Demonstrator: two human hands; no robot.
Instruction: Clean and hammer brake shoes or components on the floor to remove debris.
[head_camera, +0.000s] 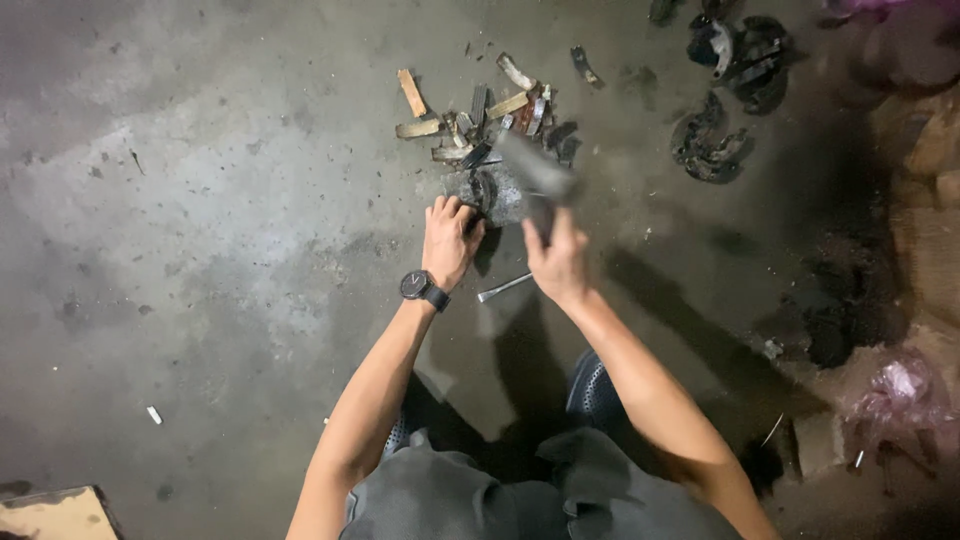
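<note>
Left hand (449, 240): down on the concrete floor (200, 250), fingers curled on a dark curved metal part (484, 190), wristwatch (417, 286) showing.
Right hand (557, 262): fist wrapped round a hammer (535, 170), head blurred, just above the dark part.
Pile of strips (480, 115): tan and dark pieces scattered right behind the held part, toward the floor's far edge.
Metal rod (504, 287): lying flat between the two wrists.
Dark curved parts (712, 150): heaped toward the far right corner, well apart from the hands.
Pink bag (897, 385): crumpled at the right edge.
Cardboard (50, 513): near left corner.
</note>
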